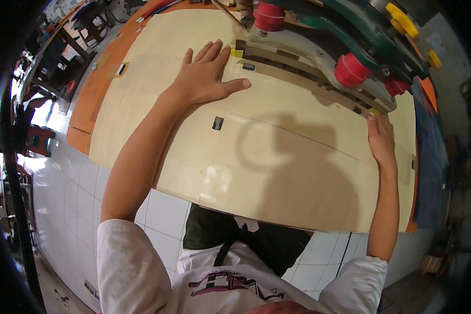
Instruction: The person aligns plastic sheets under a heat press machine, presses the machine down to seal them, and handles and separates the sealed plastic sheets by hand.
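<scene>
1 cream sheet (230, 152) under left grip (206, 73)

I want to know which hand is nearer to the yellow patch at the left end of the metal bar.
The left hand. It lies just left of the yellow patch; the right hand is by the metal bar's opposite end.

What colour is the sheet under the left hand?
Pale cream-yellow; the sheet shows best in the head view.

floor (73, 204): white tiles | left: red stool (40, 139) | right: grey wall (447, 34)
</scene>
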`<action>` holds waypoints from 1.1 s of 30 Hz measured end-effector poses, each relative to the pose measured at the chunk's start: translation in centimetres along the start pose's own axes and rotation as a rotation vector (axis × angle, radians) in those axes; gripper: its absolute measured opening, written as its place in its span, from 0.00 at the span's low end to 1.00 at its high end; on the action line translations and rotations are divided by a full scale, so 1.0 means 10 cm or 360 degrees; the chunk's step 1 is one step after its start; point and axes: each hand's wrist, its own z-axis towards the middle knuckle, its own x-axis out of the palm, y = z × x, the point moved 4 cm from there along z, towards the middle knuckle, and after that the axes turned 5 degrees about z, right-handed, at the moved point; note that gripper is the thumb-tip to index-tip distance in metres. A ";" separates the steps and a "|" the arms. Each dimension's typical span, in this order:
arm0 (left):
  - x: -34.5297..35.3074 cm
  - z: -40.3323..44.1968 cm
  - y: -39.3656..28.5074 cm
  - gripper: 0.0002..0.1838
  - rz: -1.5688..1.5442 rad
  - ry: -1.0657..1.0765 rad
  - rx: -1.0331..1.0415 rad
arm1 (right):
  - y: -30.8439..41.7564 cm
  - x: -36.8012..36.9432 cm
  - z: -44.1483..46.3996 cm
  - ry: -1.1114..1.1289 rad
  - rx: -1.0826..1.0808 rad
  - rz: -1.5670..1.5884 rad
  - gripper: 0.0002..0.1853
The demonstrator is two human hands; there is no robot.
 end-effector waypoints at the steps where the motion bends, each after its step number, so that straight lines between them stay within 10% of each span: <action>1: -0.01 -0.01 0.00 0.56 -0.0003 -0.0001 -0.0014 | 0.00 0.00 0.00 -0.0005 0.0015 -0.0003 0.28; 33: -0.03 -0.01 -0.05 0.56 -0.0020 0.0092 -0.0136 | -0.07 0.02 0.11 0.0076 0.0094 -0.0226 0.33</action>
